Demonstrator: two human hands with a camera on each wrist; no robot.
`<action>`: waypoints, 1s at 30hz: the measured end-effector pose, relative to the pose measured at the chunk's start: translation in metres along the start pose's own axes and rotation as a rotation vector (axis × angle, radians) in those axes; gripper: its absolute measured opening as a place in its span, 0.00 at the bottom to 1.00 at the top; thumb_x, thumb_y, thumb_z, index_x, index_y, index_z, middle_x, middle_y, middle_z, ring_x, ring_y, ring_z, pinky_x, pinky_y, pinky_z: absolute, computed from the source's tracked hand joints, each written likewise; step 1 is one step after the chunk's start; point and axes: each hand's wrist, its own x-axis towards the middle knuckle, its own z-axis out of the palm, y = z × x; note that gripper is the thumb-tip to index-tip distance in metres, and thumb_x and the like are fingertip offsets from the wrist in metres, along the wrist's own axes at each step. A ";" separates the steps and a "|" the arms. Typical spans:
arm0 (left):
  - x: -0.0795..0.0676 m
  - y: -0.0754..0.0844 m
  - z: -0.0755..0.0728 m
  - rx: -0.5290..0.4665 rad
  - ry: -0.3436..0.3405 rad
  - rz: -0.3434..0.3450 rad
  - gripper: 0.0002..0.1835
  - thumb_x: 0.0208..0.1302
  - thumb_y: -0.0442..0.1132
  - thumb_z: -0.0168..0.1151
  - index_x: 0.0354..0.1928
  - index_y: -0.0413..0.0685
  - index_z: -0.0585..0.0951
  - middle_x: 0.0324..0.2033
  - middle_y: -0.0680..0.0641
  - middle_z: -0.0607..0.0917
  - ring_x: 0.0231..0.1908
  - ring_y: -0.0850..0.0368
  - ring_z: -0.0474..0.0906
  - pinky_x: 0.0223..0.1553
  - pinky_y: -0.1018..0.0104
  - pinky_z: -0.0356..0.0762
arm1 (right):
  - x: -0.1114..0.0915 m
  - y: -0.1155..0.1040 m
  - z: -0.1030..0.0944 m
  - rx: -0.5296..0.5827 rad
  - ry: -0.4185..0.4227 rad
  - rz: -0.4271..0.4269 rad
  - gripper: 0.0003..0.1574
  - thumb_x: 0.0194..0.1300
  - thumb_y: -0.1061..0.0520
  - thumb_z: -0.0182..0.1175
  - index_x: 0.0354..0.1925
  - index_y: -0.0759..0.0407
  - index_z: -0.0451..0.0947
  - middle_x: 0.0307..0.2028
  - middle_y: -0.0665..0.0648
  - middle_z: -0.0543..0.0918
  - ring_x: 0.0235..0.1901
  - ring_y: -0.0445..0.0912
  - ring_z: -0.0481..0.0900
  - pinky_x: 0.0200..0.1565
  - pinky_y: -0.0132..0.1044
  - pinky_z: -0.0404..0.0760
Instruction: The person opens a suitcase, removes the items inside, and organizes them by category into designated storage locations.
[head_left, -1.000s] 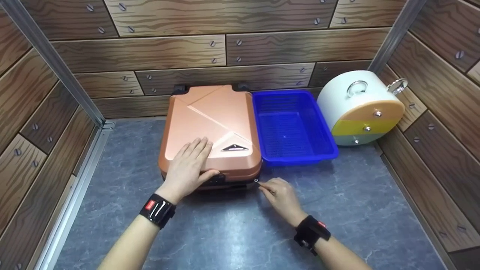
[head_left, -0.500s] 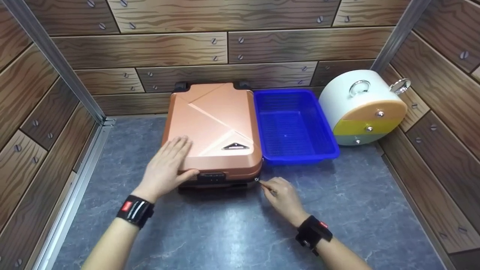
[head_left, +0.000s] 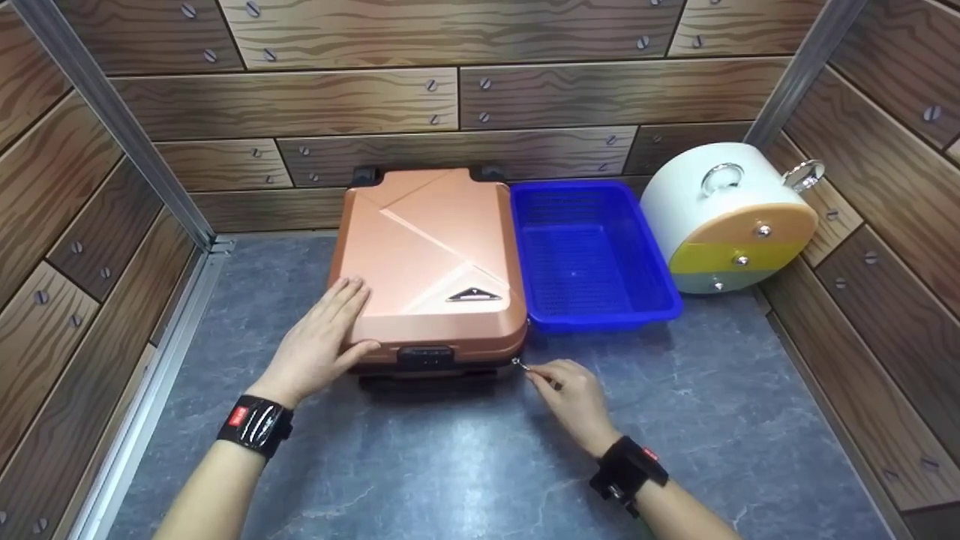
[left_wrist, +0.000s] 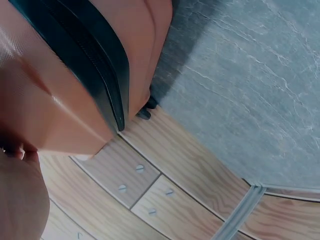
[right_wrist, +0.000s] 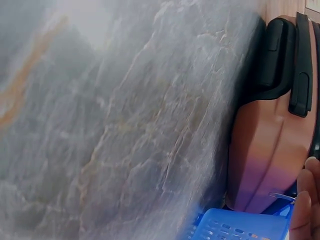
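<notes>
A rose-gold hard-shell suitcase (head_left: 435, 247) lies flat on the grey marbled surface, its lid down and its black lock (head_left: 425, 357) facing the person. My left hand (head_left: 315, 341) rests with extended fingers on the lid's near left corner, thumb along the front edge. At the near right corner my right hand (head_left: 570, 394) pinches a small metal zipper pull (head_left: 517, 362) between thumb and fingertips. In the left wrist view the black zipper band (left_wrist: 95, 55) runs along the suitcase side. The right wrist view shows fingers (right_wrist: 306, 200) beside the suitcase's front.
A blue plastic basket (head_left: 600, 325) stands right against the suitcase's right side. Beyond it is a round white drawer box (head_left: 697, 180) with orange, yellow and green drawer fronts. Wood-patterned walls (head_left: 360, 105) enclose the back and sides.
My left hand has slid left across the lid to its corner, uncovering the lock. The right hand stays at the near right corner with the zipper pull, shifting only slightly.
</notes>
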 end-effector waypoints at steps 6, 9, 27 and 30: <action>0.001 0.001 0.000 0.006 -0.006 0.000 0.46 0.72 0.64 0.56 0.80 0.44 0.56 0.80 0.44 0.53 0.79 0.48 0.44 0.77 0.50 0.46 | -0.002 -0.003 0.001 0.073 -0.038 0.075 0.09 0.56 0.64 0.76 0.38 0.57 0.91 0.33 0.48 0.88 0.32 0.39 0.83 0.35 0.32 0.83; 0.000 0.001 0.001 0.005 -0.005 -0.003 0.46 0.72 0.64 0.56 0.80 0.44 0.55 0.80 0.44 0.53 0.79 0.48 0.44 0.77 0.51 0.45 | -0.003 -0.005 0.002 0.116 -0.052 0.120 0.09 0.57 0.64 0.76 0.38 0.58 0.91 0.33 0.49 0.89 0.33 0.40 0.84 0.37 0.33 0.84; -0.001 0.003 0.001 0.008 0.005 0.005 0.46 0.72 0.62 0.56 0.80 0.43 0.55 0.79 0.43 0.53 0.79 0.47 0.45 0.77 0.49 0.46 | -0.007 -0.016 0.019 0.144 -0.017 0.076 0.11 0.56 0.65 0.76 0.40 0.59 0.91 0.33 0.49 0.89 0.32 0.43 0.85 0.36 0.34 0.84; -0.001 0.004 0.001 0.006 0.004 0.009 0.45 0.73 0.61 0.56 0.80 0.42 0.56 0.79 0.42 0.54 0.79 0.47 0.45 0.77 0.50 0.46 | -0.007 -0.021 0.024 0.150 -0.017 0.055 0.11 0.56 0.65 0.76 0.40 0.59 0.91 0.33 0.50 0.89 0.31 0.43 0.85 0.36 0.33 0.83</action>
